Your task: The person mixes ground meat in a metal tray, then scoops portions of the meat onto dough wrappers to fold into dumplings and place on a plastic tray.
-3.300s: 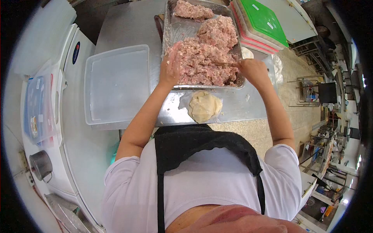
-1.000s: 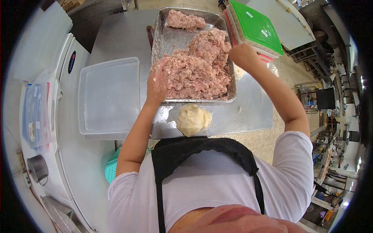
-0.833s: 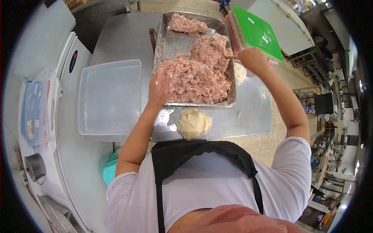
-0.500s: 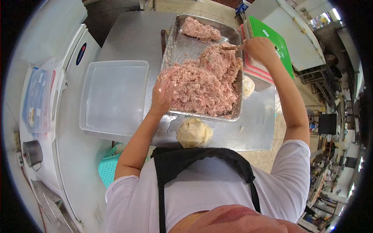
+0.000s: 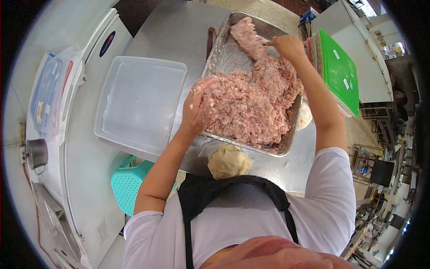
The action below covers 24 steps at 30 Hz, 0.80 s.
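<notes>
Tray (image 5: 227, 53), tilted, long axis about 11 to 5. Big meat mound (image 5: 246, 105) in its near half. Small meat strip (image 5: 247, 38) in the far end, also 11-to-5, at right fingers' 9 o'clock, left hand's 1; right is nearer. Left hand (image 5: 194, 109) open against mound's 9 o'clock side. Right hand (image 5: 289, 47) clenched round thin utensil (image 5: 269, 43), tip blurred

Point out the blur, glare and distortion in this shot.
Head view: motion smears the meat strip by the right hand, while the larger heap looks crisper; bright patches wash out at top right; wide-lens distortion bows the white appliance.
</notes>
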{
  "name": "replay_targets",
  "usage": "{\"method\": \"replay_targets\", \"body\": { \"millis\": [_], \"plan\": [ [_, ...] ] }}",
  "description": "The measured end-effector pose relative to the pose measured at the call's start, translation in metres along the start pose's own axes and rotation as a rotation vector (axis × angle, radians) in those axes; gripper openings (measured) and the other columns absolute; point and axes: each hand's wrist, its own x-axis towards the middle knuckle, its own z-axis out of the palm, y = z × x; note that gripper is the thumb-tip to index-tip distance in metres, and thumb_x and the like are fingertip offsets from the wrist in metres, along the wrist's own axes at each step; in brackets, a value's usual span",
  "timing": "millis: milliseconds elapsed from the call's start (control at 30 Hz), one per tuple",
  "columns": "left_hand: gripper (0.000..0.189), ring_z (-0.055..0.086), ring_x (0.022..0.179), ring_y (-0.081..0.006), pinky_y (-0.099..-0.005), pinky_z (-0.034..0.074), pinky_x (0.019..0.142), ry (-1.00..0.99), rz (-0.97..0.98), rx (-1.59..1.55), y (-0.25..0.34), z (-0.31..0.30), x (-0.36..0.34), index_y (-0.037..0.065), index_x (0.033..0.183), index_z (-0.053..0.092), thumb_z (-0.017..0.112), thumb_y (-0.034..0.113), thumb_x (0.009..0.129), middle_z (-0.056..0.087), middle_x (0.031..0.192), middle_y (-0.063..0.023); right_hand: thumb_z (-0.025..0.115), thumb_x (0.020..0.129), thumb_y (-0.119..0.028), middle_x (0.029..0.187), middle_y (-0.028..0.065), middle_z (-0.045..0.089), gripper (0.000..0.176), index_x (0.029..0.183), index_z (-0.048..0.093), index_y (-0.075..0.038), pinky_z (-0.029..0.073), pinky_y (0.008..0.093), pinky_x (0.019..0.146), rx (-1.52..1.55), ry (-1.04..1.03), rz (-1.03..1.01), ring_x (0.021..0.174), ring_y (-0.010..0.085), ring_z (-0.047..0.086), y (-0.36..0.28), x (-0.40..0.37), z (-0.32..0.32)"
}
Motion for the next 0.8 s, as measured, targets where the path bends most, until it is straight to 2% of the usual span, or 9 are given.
{"method": "replay_targets", "body": {
  "millis": [100,167,233,367,433,500,600,767,800],
  "plan": [
    [0.059,0.046,0.125,-0.0338,-0.0427,0.032,0.107,0.0,-0.066,-0.02,-0.005,0.001,-0.002,0.001,0.127,0.053,0.033,0.047,0.096,0.053,0.13,-0.0188,0.059,0.083,-0.024,0.082,0.0116,0.07,0.021,0.083,0.073,-0.009,0.055,0.0431,0.066,-0.024,0.018,-0.201,0.077,0.0287,0.069,-0.037,-0.001,-0.011],
    [0.059,0.046,0.125,-0.0336,-0.0426,0.031,0.107,0.001,-0.071,-0.038,-0.007,0.001,-0.002,0.001,0.127,0.053,0.033,0.047,0.095,0.053,0.13,-0.0187,0.06,0.079,-0.017,0.079,0.0093,0.07,0.014,0.08,0.072,-0.01,0.055,0.0408,0.062,-0.045,-0.109,-0.247,0.073,0.0262,0.07,-0.082,-0.03,-0.051],
    [0.059,0.046,0.125,-0.0334,-0.0424,0.031,0.107,0.009,-0.068,-0.056,-0.006,0.001,-0.003,0.001,0.127,0.053,0.033,0.046,0.095,0.053,0.13,-0.0187,0.06,0.085,-0.028,0.068,0.0085,0.066,0.024,0.073,0.068,-0.008,0.053,0.0344,0.052,0.001,0.078,-0.439,0.063,0.0218,0.067,-0.105,-0.062,-0.039],
    [0.056,0.045,0.126,-0.0339,-0.0423,0.03,0.108,-0.037,-0.052,-0.025,-0.006,-0.002,-0.004,0.001,0.128,0.052,0.033,0.043,0.095,0.052,0.131,-0.0188,0.056,0.088,-0.04,0.065,0.0084,0.065,0.038,0.074,0.068,-0.007,0.051,0.0363,0.049,-0.107,0.024,-0.371,0.063,0.0215,0.067,-0.091,-0.082,-0.081],
    [0.057,0.044,0.126,-0.0354,-0.0422,0.029,0.108,-0.052,-0.05,-0.038,-0.006,-0.001,-0.004,0.001,0.128,0.05,0.034,0.044,0.095,0.051,0.132,-0.0198,0.053,0.09,-0.043,0.068,0.0101,0.065,0.042,0.075,0.069,-0.008,0.052,0.0396,0.054,-0.071,-0.186,-0.166,0.069,0.0248,0.068,-0.061,-0.061,-0.098],
    [0.058,0.044,0.126,-0.0356,-0.0421,0.029,0.108,-0.033,-0.011,-0.006,-0.006,0.0,-0.005,0.001,0.128,0.05,0.034,0.044,0.094,0.05,0.132,-0.0201,0.052,0.09,-0.045,0.07,0.0126,0.066,0.043,0.077,0.07,-0.008,0.052,0.0428,0.06,-0.011,0.075,-0.09,0.071,0.0303,0.068,-0.031,-0.044,-0.093],
    [0.057,0.043,0.126,-0.036,-0.0422,0.029,0.108,-0.027,0.013,0.016,-0.004,0.0,-0.006,0.001,0.129,0.05,0.035,0.044,0.094,0.05,0.132,-0.0206,0.056,0.088,-0.042,0.079,0.0125,0.069,0.037,0.082,0.071,-0.01,0.054,0.0427,0.066,-0.048,0.054,-0.06,0.079,0.0315,0.068,-0.011,-0.006,-0.059],
    [0.057,0.042,0.127,-0.0362,-0.0424,0.028,0.109,-0.003,-0.029,-0.009,-0.011,0.0,-0.006,0.001,0.131,0.048,0.035,0.044,0.095,0.049,0.133,-0.0216,0.055,0.088,-0.044,0.078,0.0137,0.069,0.04,0.081,0.072,-0.009,0.053,0.0446,0.068,-0.002,0.031,-0.113,0.08,0.0318,0.068,-0.038,0.018,-0.016],
    [0.044,0.044,0.124,-0.0403,-0.0492,0.031,0.105,-0.006,0.023,0.076,-0.014,0.0,-0.009,0.002,0.127,0.048,0.045,0.027,0.092,0.046,0.134,-0.0229,0.055,0.088,-0.045,0.078,0.014,0.069,0.041,0.081,0.072,-0.008,0.053,0.0449,0.068,0.009,-0.002,-0.131,0.081,0.032,0.068,-0.043,0.016,-0.018]
  ]
}}
